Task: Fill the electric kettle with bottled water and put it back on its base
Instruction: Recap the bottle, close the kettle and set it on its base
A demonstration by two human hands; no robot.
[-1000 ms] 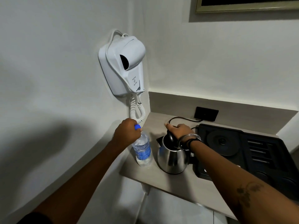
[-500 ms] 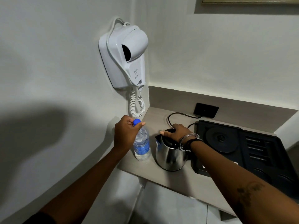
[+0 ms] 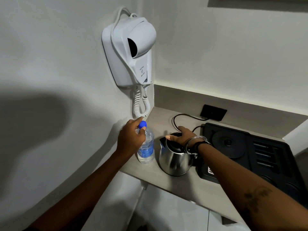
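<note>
A clear water bottle [image 3: 146, 150] with a blue cap and blue label stands upright on the grey counter [image 3: 180, 184]. My left hand [image 3: 130, 139] is wrapped around its neck just under the cap. To its right the steel electric kettle [image 3: 175, 160] stands on the counter, off its base. My right hand [image 3: 181, 136] lies flat on the kettle's black lid, fingers spread, and hides most of the lid. The round black kettle base [image 3: 228, 141] sits empty in the black tray [image 3: 270, 157] to the right.
A white wall-mounted hair dryer [image 3: 130, 52] with a coiled cord hangs just above the bottle. A black cable runs to a dark wall socket [image 3: 213, 112] behind the kettle. The counter ends at the wall on the left and drops off at its near edge.
My left hand has shifted from over the cap to the bottle's neck, leaving the blue cap exposed. My right hand has flattened on the kettle lid. The view has tilted slightly.
</note>
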